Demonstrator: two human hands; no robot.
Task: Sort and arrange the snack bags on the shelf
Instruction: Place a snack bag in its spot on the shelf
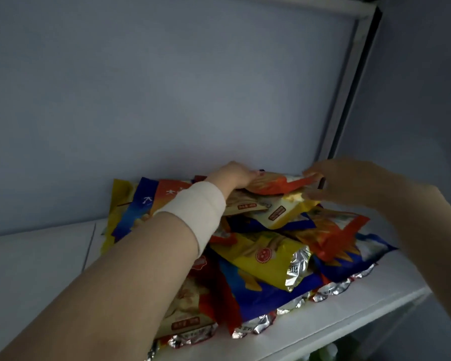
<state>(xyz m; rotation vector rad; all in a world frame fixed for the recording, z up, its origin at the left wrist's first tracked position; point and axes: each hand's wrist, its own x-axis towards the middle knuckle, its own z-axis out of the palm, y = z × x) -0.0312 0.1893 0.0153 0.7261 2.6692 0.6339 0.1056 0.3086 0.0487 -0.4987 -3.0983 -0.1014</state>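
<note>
A heap of several snack bags (271, 256) in yellow, blue, orange and red lies on a white shelf (349, 313). On top of the heap at the back sits an orange bag (276, 185). My left hand (235, 175), with a beige band on its wrist, holds the left end of that bag. My right hand (349, 181) grips its right end, fingers curled at the edge; the hand is blurred.
A pale back wall (167, 100) rises behind the heap. A metal shelf post (349, 82) runs up at the right. The white shelf board (37, 256) continues to the left of the bags. Something green shows dimly below the shelf at bottom right.
</note>
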